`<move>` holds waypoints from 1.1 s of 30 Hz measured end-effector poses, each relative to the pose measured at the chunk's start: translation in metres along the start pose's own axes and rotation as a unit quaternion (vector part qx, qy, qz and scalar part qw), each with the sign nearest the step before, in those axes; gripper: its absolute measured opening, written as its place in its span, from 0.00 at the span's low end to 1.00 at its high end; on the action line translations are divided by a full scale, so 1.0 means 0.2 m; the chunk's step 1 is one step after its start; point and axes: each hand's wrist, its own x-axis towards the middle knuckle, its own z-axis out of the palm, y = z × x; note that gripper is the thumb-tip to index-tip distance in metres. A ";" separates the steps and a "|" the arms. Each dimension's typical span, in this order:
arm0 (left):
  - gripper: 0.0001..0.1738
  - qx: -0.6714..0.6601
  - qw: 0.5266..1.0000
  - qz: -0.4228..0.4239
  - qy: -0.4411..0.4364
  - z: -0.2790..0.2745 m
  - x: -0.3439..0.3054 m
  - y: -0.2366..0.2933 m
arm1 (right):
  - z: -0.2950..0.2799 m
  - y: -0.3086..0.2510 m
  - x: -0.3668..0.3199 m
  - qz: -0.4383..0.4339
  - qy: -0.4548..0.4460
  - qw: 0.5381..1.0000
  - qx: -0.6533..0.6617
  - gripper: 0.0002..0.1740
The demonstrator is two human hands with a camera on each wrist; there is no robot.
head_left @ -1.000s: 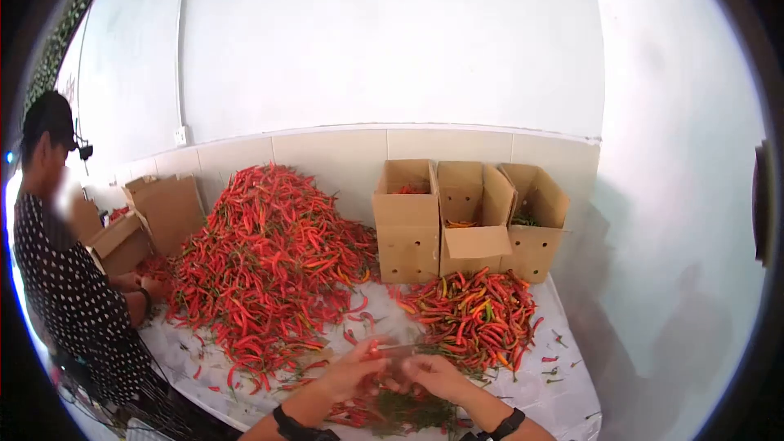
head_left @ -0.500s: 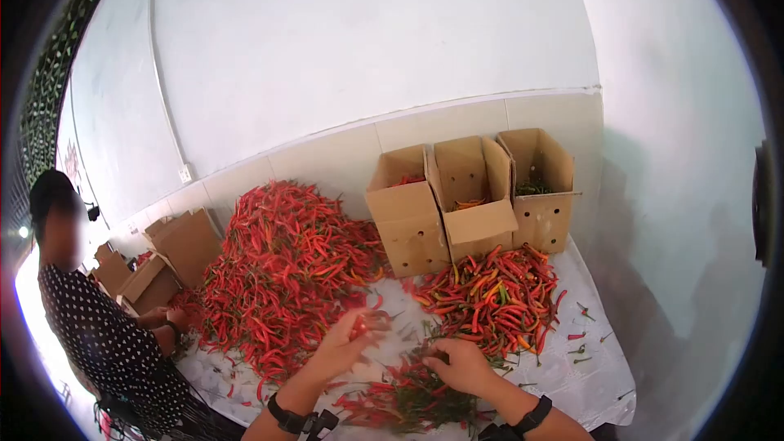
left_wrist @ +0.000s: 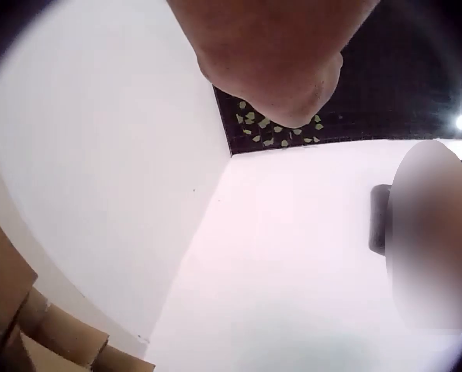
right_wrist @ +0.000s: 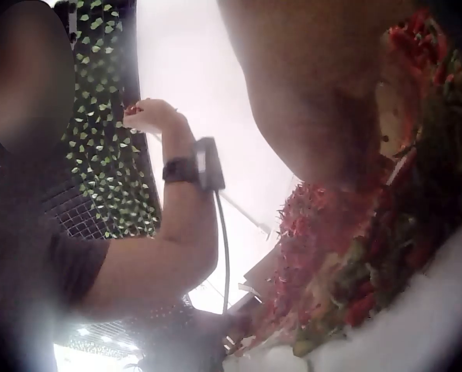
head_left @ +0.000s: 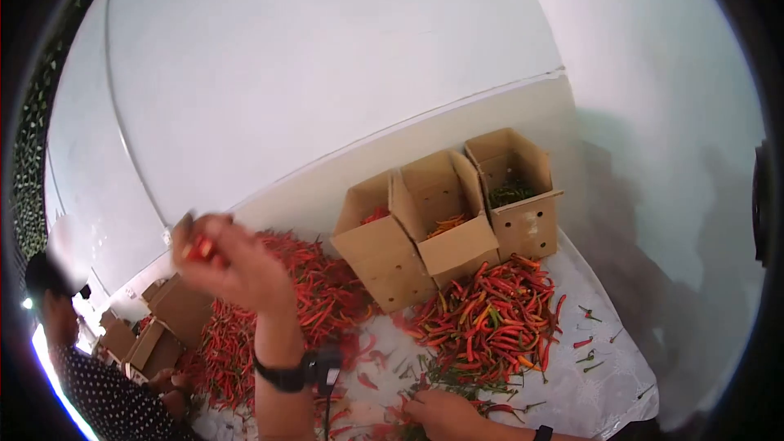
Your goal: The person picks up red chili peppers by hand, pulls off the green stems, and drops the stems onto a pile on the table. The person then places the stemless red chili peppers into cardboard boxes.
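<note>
My left hand [head_left: 238, 268] is raised high in front of the wall, fingers curled round a few red chilies [head_left: 198, 250]. The right wrist view catches the same lifted arm from the side, with red showing at the fingertips. Down at the table's front, my right hand [head_left: 447, 415] is at a loose spread of red chilies and green stems [head_left: 441, 376]. Its fingertips point into that spread, and I cannot tell whether they pinch anything. In the right wrist view the hand is dark and blurred above the chilies.
A large heap of red chilies [head_left: 314, 286] lies left of centre. A smaller mixed heap [head_left: 490, 318] lies before three cardboard boxes [head_left: 461, 255] holding chilies. Scattered stems [head_left: 590, 355] dot the white tablecloth [head_left: 608, 396]. Another person [head_left: 106, 392] works at far left beside more boxes [head_left: 181, 309].
My left hand has risen from the table's front, up and left, carrying red chilies. My right hand stays low by the loose spread. The head view has tilted and shifted.
</note>
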 end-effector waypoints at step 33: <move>0.13 0.088 0.564 -0.397 -0.719 -1.24 -0.72 -0.16 | 0.08 0.14 0.07 0.050 0.021 0.986 -0.155 0.11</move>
